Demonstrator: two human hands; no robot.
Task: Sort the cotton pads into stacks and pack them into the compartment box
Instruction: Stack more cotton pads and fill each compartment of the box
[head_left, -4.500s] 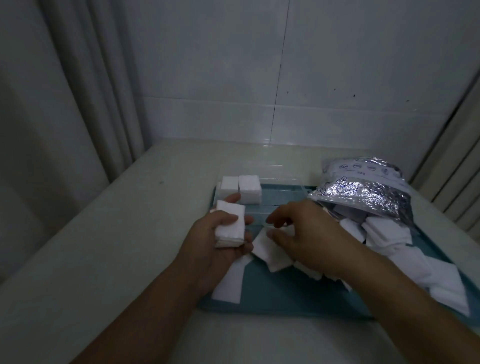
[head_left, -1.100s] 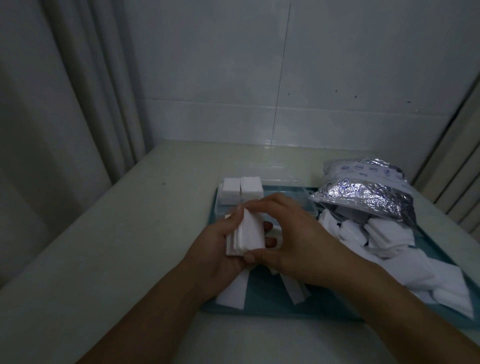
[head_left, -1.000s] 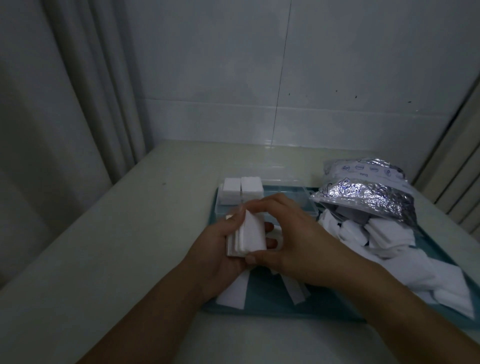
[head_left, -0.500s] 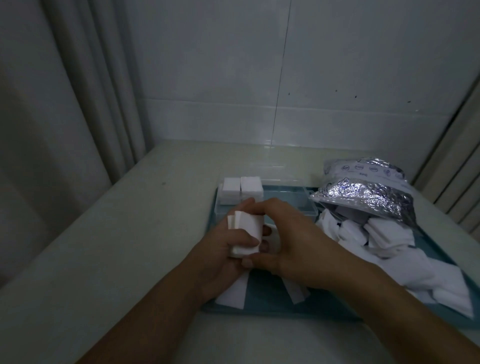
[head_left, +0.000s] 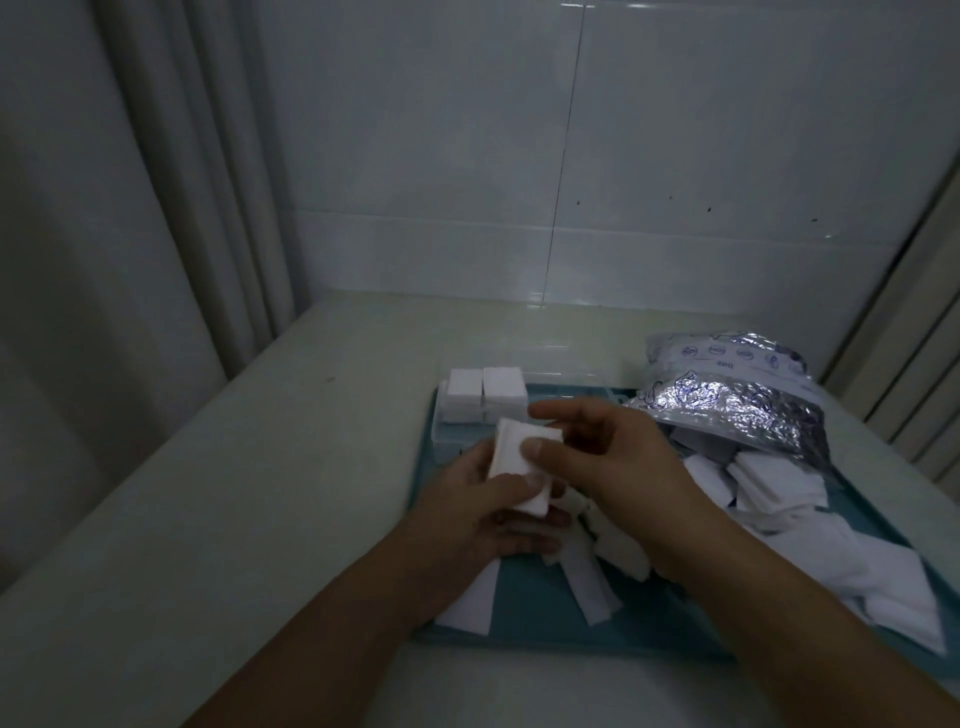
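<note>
Gripping one stack of cotton pads (head_left: 521, 470), both hands, left hand (head_left: 485, 525) and right hand (head_left: 613, 467), sat just before the compartment box (head_left: 561, 376).

Both hands, left hand (head_left: 483, 514) and right hand (head_left: 608, 462), hold a pad stack (head_left: 519, 467) (seemingly squared) over the tray (head_left: 530, 613).

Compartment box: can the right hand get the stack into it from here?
Probably yes. The right hand and left hand hold the stack just in front of the compartment box; nothing visible lies between.
</note>
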